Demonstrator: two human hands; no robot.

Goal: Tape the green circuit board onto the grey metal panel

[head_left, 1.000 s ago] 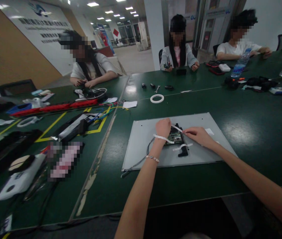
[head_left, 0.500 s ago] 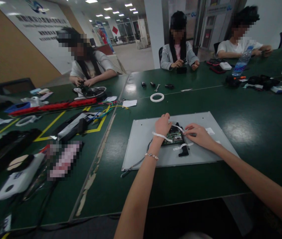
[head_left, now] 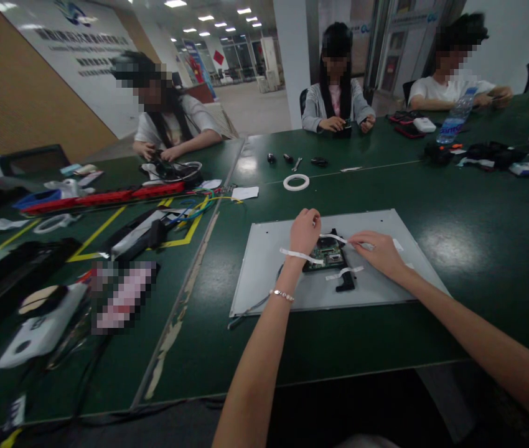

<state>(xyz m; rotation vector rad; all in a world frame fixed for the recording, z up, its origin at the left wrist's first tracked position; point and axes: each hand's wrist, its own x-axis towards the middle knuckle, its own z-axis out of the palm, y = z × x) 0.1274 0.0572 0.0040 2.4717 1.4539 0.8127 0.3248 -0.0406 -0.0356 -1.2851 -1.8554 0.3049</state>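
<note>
A green circuit board (head_left: 328,254) in a black frame lies on a flat light-grey panel (head_left: 264,264) before me. My right hand (head_left: 379,252) pinches the right end of a white tape strip (head_left: 335,237) that runs over the board's far edge. At the far left corner of the board is my left hand (head_left: 305,230), its fingers curled closed; whatever they hold is hidden. Another tape strip (head_left: 298,254) passes across my left wrist to the board. A third strip (head_left: 345,272) crosses a black bracket (head_left: 346,283) on the near side.
Beyond the panel lie a tape roll (head_left: 296,182), a small wrench (head_left: 297,165) and several small black parts. A grey cable (head_left: 250,314) trails off the panel's near left corner. Tools, wires and a red strip (head_left: 129,193) cover the left table. Three people sit opposite.
My right hand has shifted slightly right, and my left hand slightly up, with its fingers curled more. The view has moved a little.
</note>
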